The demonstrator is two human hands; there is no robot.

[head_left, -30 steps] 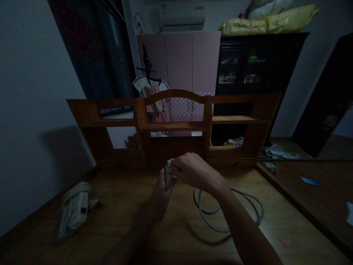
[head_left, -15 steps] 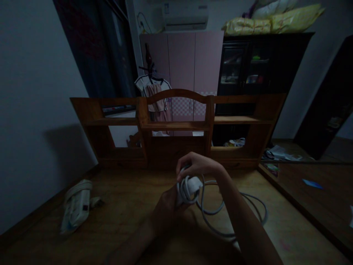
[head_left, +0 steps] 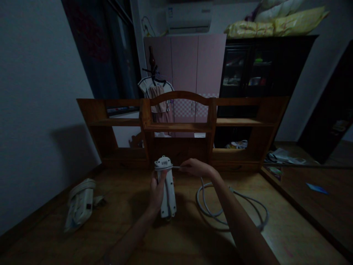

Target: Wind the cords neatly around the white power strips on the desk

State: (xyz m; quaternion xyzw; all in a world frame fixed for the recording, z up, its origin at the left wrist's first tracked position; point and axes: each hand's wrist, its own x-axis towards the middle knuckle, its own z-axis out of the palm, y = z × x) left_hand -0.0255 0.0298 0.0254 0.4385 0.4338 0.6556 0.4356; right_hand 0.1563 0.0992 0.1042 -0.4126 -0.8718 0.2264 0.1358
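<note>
A white power strip is held tilted up in my left hand, its screw-dotted back towards me. The fingers wrap round its left edge, with the thumb on the back. Grey cord loops across the strip near its upper end and also runs down along its back. Off to the right, my right hand pinches a stretch of this cord, pulled straight from the strip. More grey cord lies in loose loops on the wooden surface, partly hidden behind my right forearm.
A second power strip, wrapped in its own cord, lies at the left by the wall. Across the back stands a wooden shelf unit. A raised wooden edge runs down the right side, with a blue card beyond it.
The power strip has turned from pointing end-on to showing its back and moved left. My right hand has drawn away from it to the right, stretching the cord.
</note>
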